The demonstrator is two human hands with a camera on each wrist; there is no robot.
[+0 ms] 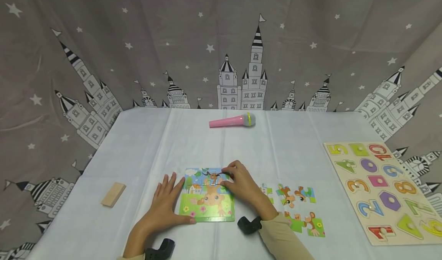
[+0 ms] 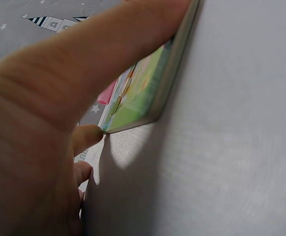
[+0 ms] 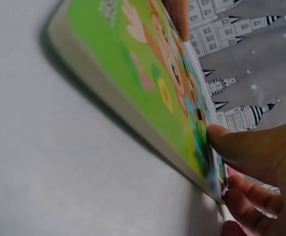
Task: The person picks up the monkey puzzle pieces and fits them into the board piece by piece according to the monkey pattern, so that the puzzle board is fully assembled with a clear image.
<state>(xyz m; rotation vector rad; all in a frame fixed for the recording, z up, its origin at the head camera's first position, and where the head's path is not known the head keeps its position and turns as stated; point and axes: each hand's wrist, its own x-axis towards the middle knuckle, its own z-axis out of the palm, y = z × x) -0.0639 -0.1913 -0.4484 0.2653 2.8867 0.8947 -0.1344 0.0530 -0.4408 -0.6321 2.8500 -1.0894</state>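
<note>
A wooden jigsaw board (image 1: 216, 219) with a green, blue and brown animal picture lies on the table. Pieces sit fitted along its upper left part. My left hand (image 1: 165, 201) is spread at the board's left side; its thumb touches the near left corner and its straight fingers reach along the left edge. At the far right corner my right hand (image 1: 243, 183) pinches a puzzle piece (image 3: 202, 132) between thumb and fingers, against the board's surface. In the head view the fingers mostly hide that piece. Loose puzzle pieces (image 1: 314, 225) lie right of the board, one partly behind the right wrist.
A pink toy microphone (image 1: 228, 121) lies at the back of the white table (image 1: 138, 137). To the left is a small wooden block (image 1: 113, 194). A number-and-shape peg board (image 1: 376, 198) covers the right side. Behind hangs a grey castle-print curtain (image 1: 155, 29).
</note>
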